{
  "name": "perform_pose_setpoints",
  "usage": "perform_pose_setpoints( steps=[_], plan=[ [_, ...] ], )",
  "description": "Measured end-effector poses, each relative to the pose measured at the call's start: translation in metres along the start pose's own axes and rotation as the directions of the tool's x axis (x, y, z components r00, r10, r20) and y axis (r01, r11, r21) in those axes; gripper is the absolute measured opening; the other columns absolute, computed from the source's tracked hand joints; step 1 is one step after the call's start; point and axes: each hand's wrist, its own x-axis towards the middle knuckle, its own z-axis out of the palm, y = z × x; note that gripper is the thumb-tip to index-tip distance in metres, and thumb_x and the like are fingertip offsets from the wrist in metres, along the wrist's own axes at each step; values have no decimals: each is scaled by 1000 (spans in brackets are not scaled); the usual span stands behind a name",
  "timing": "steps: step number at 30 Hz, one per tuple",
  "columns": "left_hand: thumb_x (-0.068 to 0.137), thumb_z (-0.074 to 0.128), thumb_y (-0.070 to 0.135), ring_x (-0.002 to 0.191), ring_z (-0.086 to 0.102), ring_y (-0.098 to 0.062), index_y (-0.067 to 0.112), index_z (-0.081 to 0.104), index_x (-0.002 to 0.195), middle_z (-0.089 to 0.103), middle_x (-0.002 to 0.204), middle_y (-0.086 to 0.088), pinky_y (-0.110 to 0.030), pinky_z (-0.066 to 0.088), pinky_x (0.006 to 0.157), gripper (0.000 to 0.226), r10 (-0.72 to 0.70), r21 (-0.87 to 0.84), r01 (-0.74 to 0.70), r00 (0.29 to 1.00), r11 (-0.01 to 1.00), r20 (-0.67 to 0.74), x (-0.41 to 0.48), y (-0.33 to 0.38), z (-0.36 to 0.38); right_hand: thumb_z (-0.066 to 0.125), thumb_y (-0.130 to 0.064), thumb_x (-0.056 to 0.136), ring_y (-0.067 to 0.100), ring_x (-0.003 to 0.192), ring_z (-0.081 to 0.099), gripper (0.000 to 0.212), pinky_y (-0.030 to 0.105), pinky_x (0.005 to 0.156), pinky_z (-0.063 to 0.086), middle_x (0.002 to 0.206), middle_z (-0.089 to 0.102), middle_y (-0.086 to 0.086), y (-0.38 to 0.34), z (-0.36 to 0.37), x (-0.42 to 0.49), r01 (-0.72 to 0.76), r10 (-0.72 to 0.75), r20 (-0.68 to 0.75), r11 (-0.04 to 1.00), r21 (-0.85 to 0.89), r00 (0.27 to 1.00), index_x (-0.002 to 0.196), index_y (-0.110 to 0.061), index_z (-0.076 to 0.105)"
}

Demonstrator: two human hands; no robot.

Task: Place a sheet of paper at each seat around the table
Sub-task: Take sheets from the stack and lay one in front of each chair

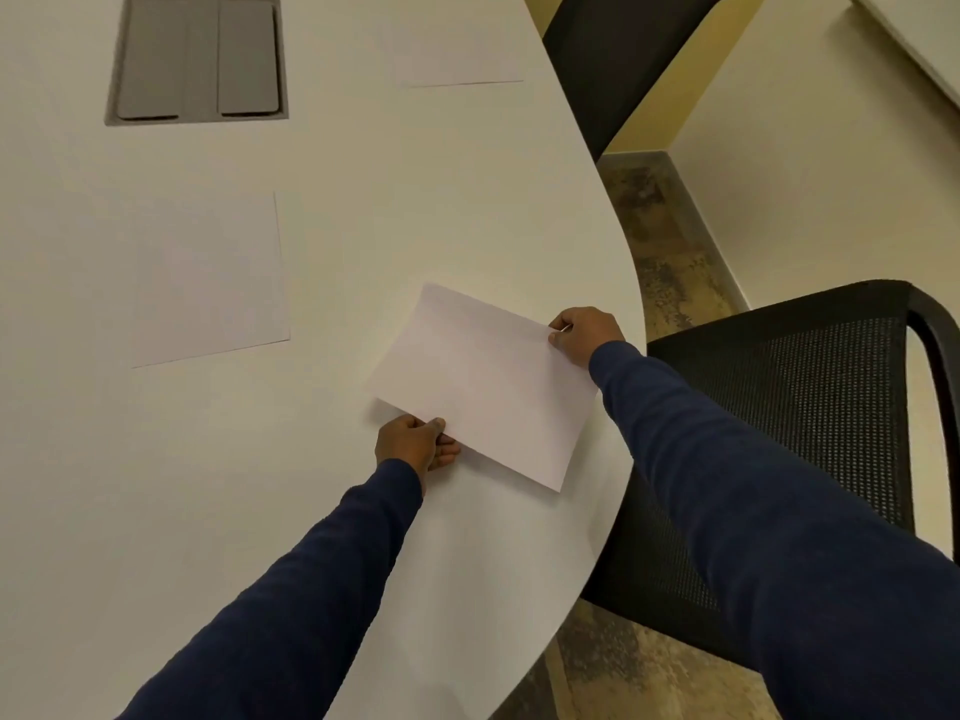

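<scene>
A white sheet of paper (483, 387) hangs just over the white table (337, 200), near its curved right edge and facing a black mesh chair (810, 407). My left hand (415, 444) pinches the sheet's near left edge. My right hand (584, 332) pinches its far right corner. A second sheet (208, 283) lies flat on the table to the left. A third sheet (457, 54) lies at the far edge, in front of another dark chair (618, 54).
A grey recessed cable hatch (197, 59) is set into the table top at the upper left. Beyond the table's right edge are mottled brown floor (665, 252) and a pale wall. Both my sleeves are dark blue.
</scene>
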Motion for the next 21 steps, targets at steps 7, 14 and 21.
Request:
perform_pose_setpoints(
  steps=[7,14,21],
  plan=[
    [94,64,10,64,74,-30,1,57,87,73,78,-22,-35,62,58,13,-33,94,36,999,995,-32,21,-9,11,56,-20,98,30,108,61,24,33,89,49,119,68,11,22,17,20,-35,35,16,999,12,999,115,-12,70],
    [94,64,13,64,74,-32,3,57,83,74,75,-19,-38,62,62,16,-48,168,55,998,984,-47,32,-12,16,55,-20,98,29,108,62,25,35,90,51,120,68,9,37,30,30,-62,62,-4,998,11,998,117,-15,71],
    [92,66,18,67,74,-35,7,56,76,74,70,-17,-45,63,69,23,-39,238,54,997,970,-67,35,-17,17,56,-20,99,30,109,61,26,36,93,52,124,65,11,43,40,32,-56,57,-44,998,22,997,122,-17,68]
  ],
)
